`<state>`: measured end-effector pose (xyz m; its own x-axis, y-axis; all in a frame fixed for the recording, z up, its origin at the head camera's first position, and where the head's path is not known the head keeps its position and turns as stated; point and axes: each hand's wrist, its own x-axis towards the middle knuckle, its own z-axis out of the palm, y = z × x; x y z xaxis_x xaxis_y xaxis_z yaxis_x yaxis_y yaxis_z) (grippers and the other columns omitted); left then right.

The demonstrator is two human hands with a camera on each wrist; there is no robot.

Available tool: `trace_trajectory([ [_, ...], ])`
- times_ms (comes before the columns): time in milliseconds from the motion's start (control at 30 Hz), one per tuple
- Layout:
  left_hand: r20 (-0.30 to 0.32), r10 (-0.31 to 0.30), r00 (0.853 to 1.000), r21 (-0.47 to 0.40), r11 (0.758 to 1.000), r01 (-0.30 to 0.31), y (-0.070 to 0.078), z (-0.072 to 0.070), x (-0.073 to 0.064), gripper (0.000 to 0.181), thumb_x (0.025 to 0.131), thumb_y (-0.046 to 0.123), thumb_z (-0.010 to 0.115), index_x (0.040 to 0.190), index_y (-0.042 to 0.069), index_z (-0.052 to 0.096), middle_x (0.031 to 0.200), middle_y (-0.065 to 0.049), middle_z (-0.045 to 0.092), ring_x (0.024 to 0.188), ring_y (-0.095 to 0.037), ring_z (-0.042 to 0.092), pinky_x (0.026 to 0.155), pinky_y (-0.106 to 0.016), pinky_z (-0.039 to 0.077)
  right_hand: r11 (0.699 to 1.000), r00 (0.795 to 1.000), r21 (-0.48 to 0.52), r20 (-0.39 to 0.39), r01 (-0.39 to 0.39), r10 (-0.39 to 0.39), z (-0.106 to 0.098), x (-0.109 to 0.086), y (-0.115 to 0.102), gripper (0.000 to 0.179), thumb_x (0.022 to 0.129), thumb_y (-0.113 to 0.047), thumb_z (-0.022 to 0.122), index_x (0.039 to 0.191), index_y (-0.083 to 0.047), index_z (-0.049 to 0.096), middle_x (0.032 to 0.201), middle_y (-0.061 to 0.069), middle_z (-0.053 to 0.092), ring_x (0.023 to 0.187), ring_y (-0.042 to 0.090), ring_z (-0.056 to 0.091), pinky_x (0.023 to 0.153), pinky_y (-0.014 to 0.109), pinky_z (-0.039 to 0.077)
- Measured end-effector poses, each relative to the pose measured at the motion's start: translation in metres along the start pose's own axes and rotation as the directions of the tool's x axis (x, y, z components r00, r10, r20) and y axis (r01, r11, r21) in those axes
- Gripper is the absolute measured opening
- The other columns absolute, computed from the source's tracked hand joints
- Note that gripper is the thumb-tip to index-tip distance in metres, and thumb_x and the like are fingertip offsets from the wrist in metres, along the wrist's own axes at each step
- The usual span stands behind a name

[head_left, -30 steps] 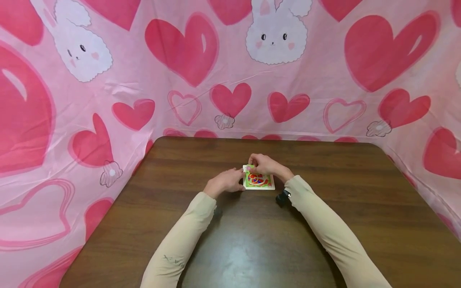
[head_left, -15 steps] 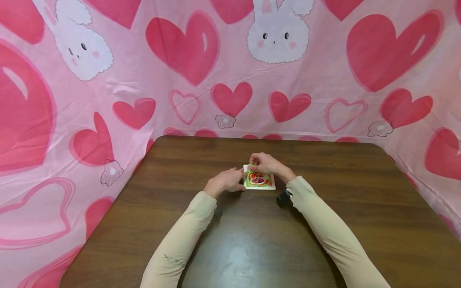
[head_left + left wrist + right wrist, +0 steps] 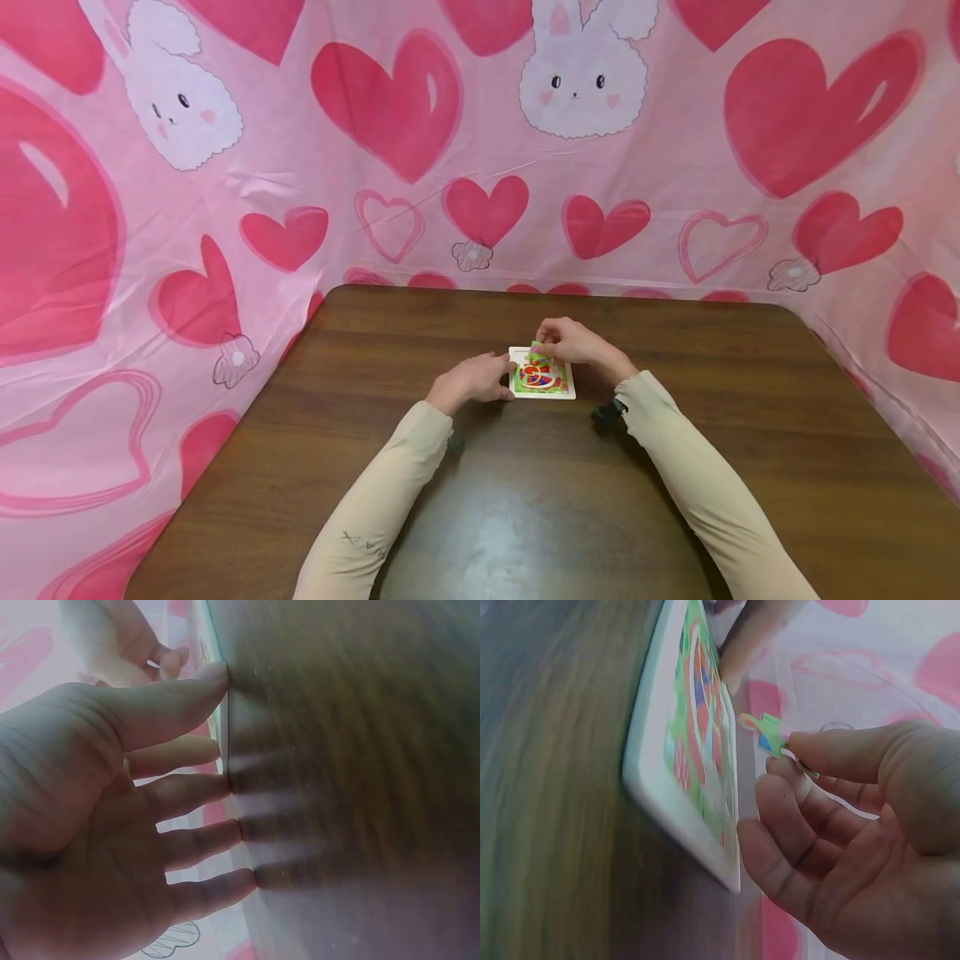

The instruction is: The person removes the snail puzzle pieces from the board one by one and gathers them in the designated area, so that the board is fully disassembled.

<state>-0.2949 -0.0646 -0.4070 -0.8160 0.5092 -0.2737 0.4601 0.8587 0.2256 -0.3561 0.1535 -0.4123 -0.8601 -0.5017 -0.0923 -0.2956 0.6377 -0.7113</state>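
A small jigsaw puzzle (image 3: 542,380) with a green, red and blue picture lies in a white tray frame (image 3: 543,397) on the table. At the tray's left side rests my left hand (image 3: 471,380), its fingers stretched out. The left wrist view shows the thumb (image 3: 176,701) at the tray's edge and the other fingertips down at the tabletop. Between thumb and fingers, my right hand (image 3: 576,343) pinches a green puzzle piece (image 3: 771,736) with blue and orange on it. That piece is held over the upper part of the puzzle, tilted.
The brown wooden table (image 3: 480,500) stretches out around the tray. Behind it and at both sides hangs a pink cloth (image 3: 420,150) printed with hearts and rabbits. A dark wrist camera (image 3: 608,415) sits under the right sleeve.
My right hand has moved a little to the right with the puzzle piece, away from the tray's upper left corner. The left hand has stayed at the tray's left side.
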Motion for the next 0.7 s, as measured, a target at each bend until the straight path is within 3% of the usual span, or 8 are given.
trace_trajectory([
  [200,-0.024,0.014,1.000,0.003,1.000,-0.014,0.000,0.001,0.000,0.048,0.091,0.039,0.069,0.132,0.017,0.057,0.135,-0.006,0.057,0.128,-0.027,0.051,0.108,-0.046,0.041,0.999,1.000,0.038,-0.003,-0.023,0.023,-0.009,-0.010,0.012,0.019,0.091,-0.022,0.070,0.098,-0.007,0.062,0.080,0.009,0.061,0.062,0.021,0.055,0.059,0.031,0.049],
  [500,-0.023,-0.001,1.000,-0.017,1.000,0.000,-0.001,0.002,0.000,0.052,0.090,0.039,0.069,0.136,0.017,0.055,0.133,-0.005,0.058,0.125,-0.025,0.051,0.108,-0.046,0.041,0.997,0.997,0.025,-0.028,-0.067,0.068,-0.014,-0.023,0.024,0.019,0.091,-0.023,0.070,0.096,-0.008,0.062,0.080,0.006,0.062,0.065,0.019,0.056,0.061,0.030,0.051],
  [700,-0.020,-0.009,1.000,-0.019,1.000,0.009,0.000,0.002,-0.001,0.058,0.091,0.039,0.069,0.141,0.017,0.051,0.138,-0.006,0.055,0.126,-0.024,0.050,0.109,-0.045,0.040,0.998,0.997,0.044,-0.057,-0.043,0.046,-0.024,-0.030,0.030,0.017,0.093,-0.018,0.068,0.099,-0.004,0.062,0.083,0.011,0.063,0.066,0.021,0.057,0.062,0.032,0.051],
])
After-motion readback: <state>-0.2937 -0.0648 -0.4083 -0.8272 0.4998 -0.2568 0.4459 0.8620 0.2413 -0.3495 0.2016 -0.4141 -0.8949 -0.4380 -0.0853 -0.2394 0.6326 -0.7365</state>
